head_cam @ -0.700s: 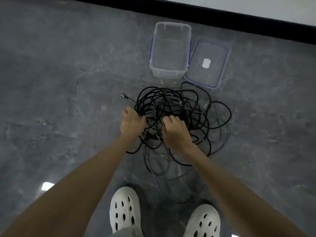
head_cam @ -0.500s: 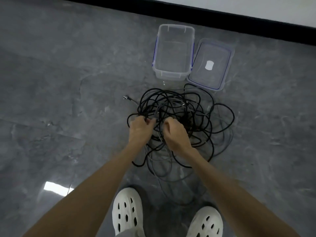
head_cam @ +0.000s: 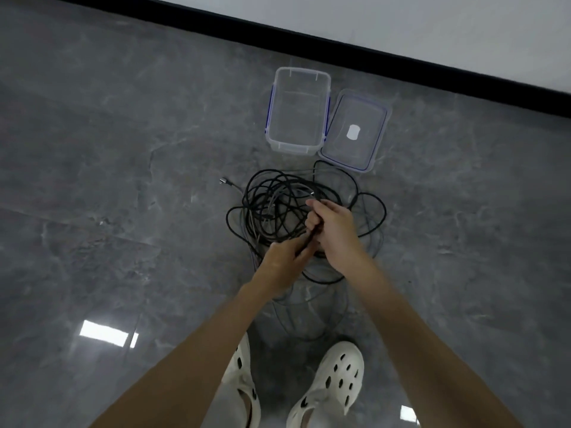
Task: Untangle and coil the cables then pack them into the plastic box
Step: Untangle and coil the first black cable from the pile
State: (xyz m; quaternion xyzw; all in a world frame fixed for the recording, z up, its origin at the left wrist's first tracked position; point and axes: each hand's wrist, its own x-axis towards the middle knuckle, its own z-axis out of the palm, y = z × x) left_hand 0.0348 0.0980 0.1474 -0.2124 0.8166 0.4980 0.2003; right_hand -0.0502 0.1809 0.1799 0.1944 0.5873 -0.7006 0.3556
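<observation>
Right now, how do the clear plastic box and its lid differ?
The clear rectangular plastic box is deep-walled with blue side clips; the flat clear plastic lid is shallow, with a white label. The lid lies skewed beside the box. Both are transparent, on the grey floor.

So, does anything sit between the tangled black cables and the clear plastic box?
Nothing visible does. Only bare grey floor separates the tangled black cables from the open clear plastic box; its blue-edged lid lies beside it.

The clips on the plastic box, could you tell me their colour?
The clips are blue, clearest in the head view.
</observation>
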